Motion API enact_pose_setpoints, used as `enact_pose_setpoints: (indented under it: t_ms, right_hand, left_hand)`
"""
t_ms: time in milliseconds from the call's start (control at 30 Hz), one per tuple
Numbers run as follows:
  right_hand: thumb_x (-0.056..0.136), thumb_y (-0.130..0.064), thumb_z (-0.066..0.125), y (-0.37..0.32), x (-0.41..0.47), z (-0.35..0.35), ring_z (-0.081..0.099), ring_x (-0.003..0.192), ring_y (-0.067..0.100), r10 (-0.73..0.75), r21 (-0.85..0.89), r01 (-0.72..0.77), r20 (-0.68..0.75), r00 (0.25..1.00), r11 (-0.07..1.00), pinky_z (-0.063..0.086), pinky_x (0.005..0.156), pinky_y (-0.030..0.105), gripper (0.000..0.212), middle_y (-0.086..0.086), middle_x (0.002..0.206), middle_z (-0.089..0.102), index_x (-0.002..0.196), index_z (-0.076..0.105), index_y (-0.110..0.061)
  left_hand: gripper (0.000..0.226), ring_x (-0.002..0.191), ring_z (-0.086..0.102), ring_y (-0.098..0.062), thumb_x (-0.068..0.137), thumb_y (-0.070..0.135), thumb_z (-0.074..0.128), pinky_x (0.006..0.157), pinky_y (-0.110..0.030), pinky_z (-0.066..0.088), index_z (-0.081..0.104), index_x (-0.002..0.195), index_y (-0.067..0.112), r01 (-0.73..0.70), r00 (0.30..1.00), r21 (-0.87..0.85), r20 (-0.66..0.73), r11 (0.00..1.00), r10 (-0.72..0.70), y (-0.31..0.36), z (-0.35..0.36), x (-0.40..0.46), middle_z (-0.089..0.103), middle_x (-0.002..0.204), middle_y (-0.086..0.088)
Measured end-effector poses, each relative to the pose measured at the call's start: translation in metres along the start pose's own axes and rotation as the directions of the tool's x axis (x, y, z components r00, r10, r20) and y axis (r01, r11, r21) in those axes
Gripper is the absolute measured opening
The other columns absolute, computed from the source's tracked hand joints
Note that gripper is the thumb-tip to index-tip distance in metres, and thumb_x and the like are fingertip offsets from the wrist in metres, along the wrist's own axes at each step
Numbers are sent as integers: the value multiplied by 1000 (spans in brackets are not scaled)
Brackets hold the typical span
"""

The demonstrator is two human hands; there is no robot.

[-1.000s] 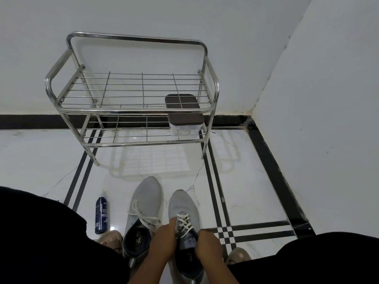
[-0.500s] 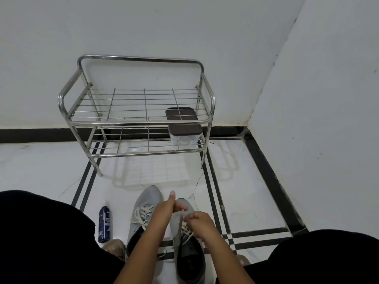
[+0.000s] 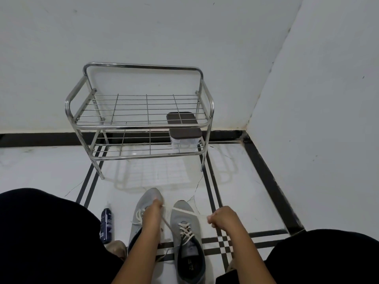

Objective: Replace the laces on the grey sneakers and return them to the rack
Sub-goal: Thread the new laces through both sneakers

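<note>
Left hand: your left hand (image 3: 152,212) pinches one end of the white lace (image 3: 185,230), held up over the toe of the left sneaker (image 3: 143,203).
Right hand: your right hand (image 3: 222,219) is fisted round the other lace end, pulled out to the right of the right sneaker (image 3: 187,238).
Lace: it runs taut from both hands down to the right sneaker's eyelets.
Writing: a small mark on the right sneaker's insole and print on the dark blue spray can (image 3: 107,226) are too small for you to read.
Room: bare white floor (image 3: 51,167) lies between the sneakers and the steel shoe rack (image 3: 143,111); your dark-clad knees close in both sides.
Rack: its top shelf is bare wire; a brown-lidded clear box (image 3: 182,128) sits at the lower shelf's right end.
Nearby: the can lies just left of the left sneaker.
</note>
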State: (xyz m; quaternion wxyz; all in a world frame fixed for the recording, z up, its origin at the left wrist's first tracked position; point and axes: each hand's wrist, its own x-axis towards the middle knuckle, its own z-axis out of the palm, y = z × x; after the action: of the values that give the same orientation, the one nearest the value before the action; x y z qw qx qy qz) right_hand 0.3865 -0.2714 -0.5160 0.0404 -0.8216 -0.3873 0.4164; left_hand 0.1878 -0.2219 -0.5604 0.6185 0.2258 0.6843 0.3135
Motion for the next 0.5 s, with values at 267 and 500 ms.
enact_pose_setpoints:
  t_ms: [267, 500]
  right_hand:
    - [83, -3, 57, -11, -5, 30, 64, 75, 12, -271, 46, 271, 5, 963, 962, 53, 75, 27, 22, 4, 93, 73, 91, 69, -20]
    - [82, -15, 72, -7, 7, 36, 58, 61, 5, -291, 182, 293, -40, 956, 939, 49, 59, 17, 14, -6, 64, 62, 71, 65, -19]
  left_hand:
    - [29, 106, 56, -15, 101, 20, 41, 82, -22, 38, 62, 120, 18, -524, 845, 620, 292, 583, 448, -31, 17, -2, 59, 118, 0]
    - [17, 75, 59, -11, 93, 16, 58, 77, -28, 46, 66, 81, 22, -547, 803, 421, 508, 724, 311, -36, 23, -5, 66, 78, 4]
